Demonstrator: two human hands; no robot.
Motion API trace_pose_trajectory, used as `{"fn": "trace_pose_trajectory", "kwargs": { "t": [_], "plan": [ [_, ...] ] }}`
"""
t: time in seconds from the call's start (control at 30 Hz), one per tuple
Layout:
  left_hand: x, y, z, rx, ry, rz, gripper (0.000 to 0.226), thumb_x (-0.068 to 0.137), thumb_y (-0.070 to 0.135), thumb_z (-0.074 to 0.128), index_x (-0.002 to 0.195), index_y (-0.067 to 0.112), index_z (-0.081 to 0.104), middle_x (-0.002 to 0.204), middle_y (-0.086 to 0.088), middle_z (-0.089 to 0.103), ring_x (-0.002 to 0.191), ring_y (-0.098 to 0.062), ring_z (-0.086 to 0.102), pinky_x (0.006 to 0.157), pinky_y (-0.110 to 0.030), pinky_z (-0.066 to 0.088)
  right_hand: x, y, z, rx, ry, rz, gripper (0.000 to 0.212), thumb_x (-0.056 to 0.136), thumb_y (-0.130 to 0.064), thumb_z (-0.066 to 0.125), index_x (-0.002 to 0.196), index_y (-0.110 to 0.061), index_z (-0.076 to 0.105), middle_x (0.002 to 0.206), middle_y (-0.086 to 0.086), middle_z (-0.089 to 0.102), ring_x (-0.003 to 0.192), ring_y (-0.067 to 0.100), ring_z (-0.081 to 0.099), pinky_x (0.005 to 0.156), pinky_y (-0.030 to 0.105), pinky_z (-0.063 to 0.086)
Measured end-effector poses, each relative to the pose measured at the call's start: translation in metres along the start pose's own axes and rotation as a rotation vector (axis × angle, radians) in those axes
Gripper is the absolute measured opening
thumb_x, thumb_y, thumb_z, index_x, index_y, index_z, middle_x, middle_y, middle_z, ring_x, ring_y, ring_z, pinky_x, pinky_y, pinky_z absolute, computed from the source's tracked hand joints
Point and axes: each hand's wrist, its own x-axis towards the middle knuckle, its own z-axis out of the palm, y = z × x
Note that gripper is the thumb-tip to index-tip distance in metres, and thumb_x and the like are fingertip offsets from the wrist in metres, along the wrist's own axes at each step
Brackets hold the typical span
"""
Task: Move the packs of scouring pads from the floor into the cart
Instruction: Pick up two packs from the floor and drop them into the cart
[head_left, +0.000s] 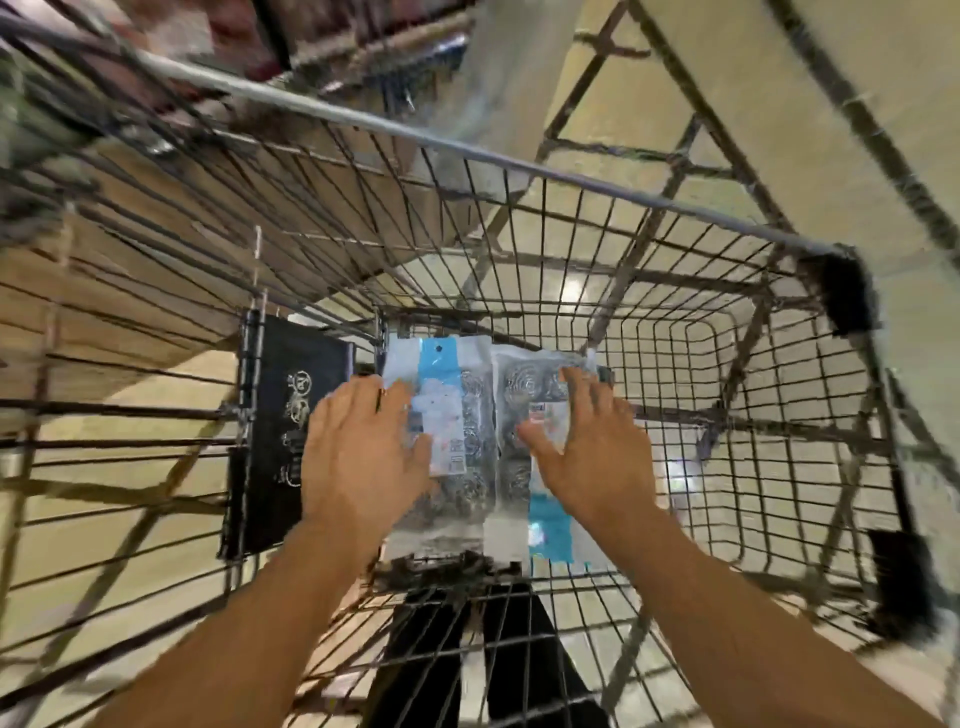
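Note:
Two clear packs of steel scouring pads lie side by side on the wire bottom of the cart (467, 150), at its near end. The left pack (457, 384) has its blue header at the far end. The right pack (545, 525) has its blue header at the near end. My left hand (363, 452) rests palm down on the left pack with fingers spread. My right hand (587, 452) lies flat on the right pack in the same way. Neither hand curls around a pack.
A black printed flap (280, 431) hangs on the cart's left wall. Brown cardboard boxes (130, 291) are stacked beyond that wall. Shiny tiled floor (582, 291) shows through the mesh, and my dark trouser legs (498, 654) show below the basket. The picture is motion-blurred.

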Motion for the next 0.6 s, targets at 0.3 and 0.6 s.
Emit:
{"fn": "trace_pose_trajectory", "kwargs": {
  "t": [0.3, 0.6],
  "plan": [
    [-0.058, 0.005, -0.170, 0.118, 0.251, -0.045, 0.062, 0.092, 0.054, 0.059, 0.145, 0.023, 0.052, 0.152, -0.006, 0.049, 0.144, -0.028, 0.038, 0.121, -0.046, 0.026, -0.050, -0.075, -0.149, -0.246, 0.131, -0.423, 0.064, 0.101, -0.065, 0.037, 0.153, -0.028, 0.034, 0.155, 0.005, 0.043, 0.142, 0.032, 0.038, 0.108, 0.048, 0.040],
    [-0.166, -0.048, -0.327, 0.117, 0.530, -0.336, 0.053, 0.092, 0.054, 0.053, 0.133, 0.020, 0.061, 0.130, -0.005, 0.061, 0.125, -0.028, 0.053, 0.106, -0.045, 0.039, -0.115, -0.203, -0.294, -0.332, 0.381, -0.813, 0.069, 0.097, -0.071, 0.040, 0.152, -0.028, 0.038, 0.147, 0.005, 0.051, 0.134, 0.032, 0.047, 0.101, 0.047, 0.048]
  ]
}}
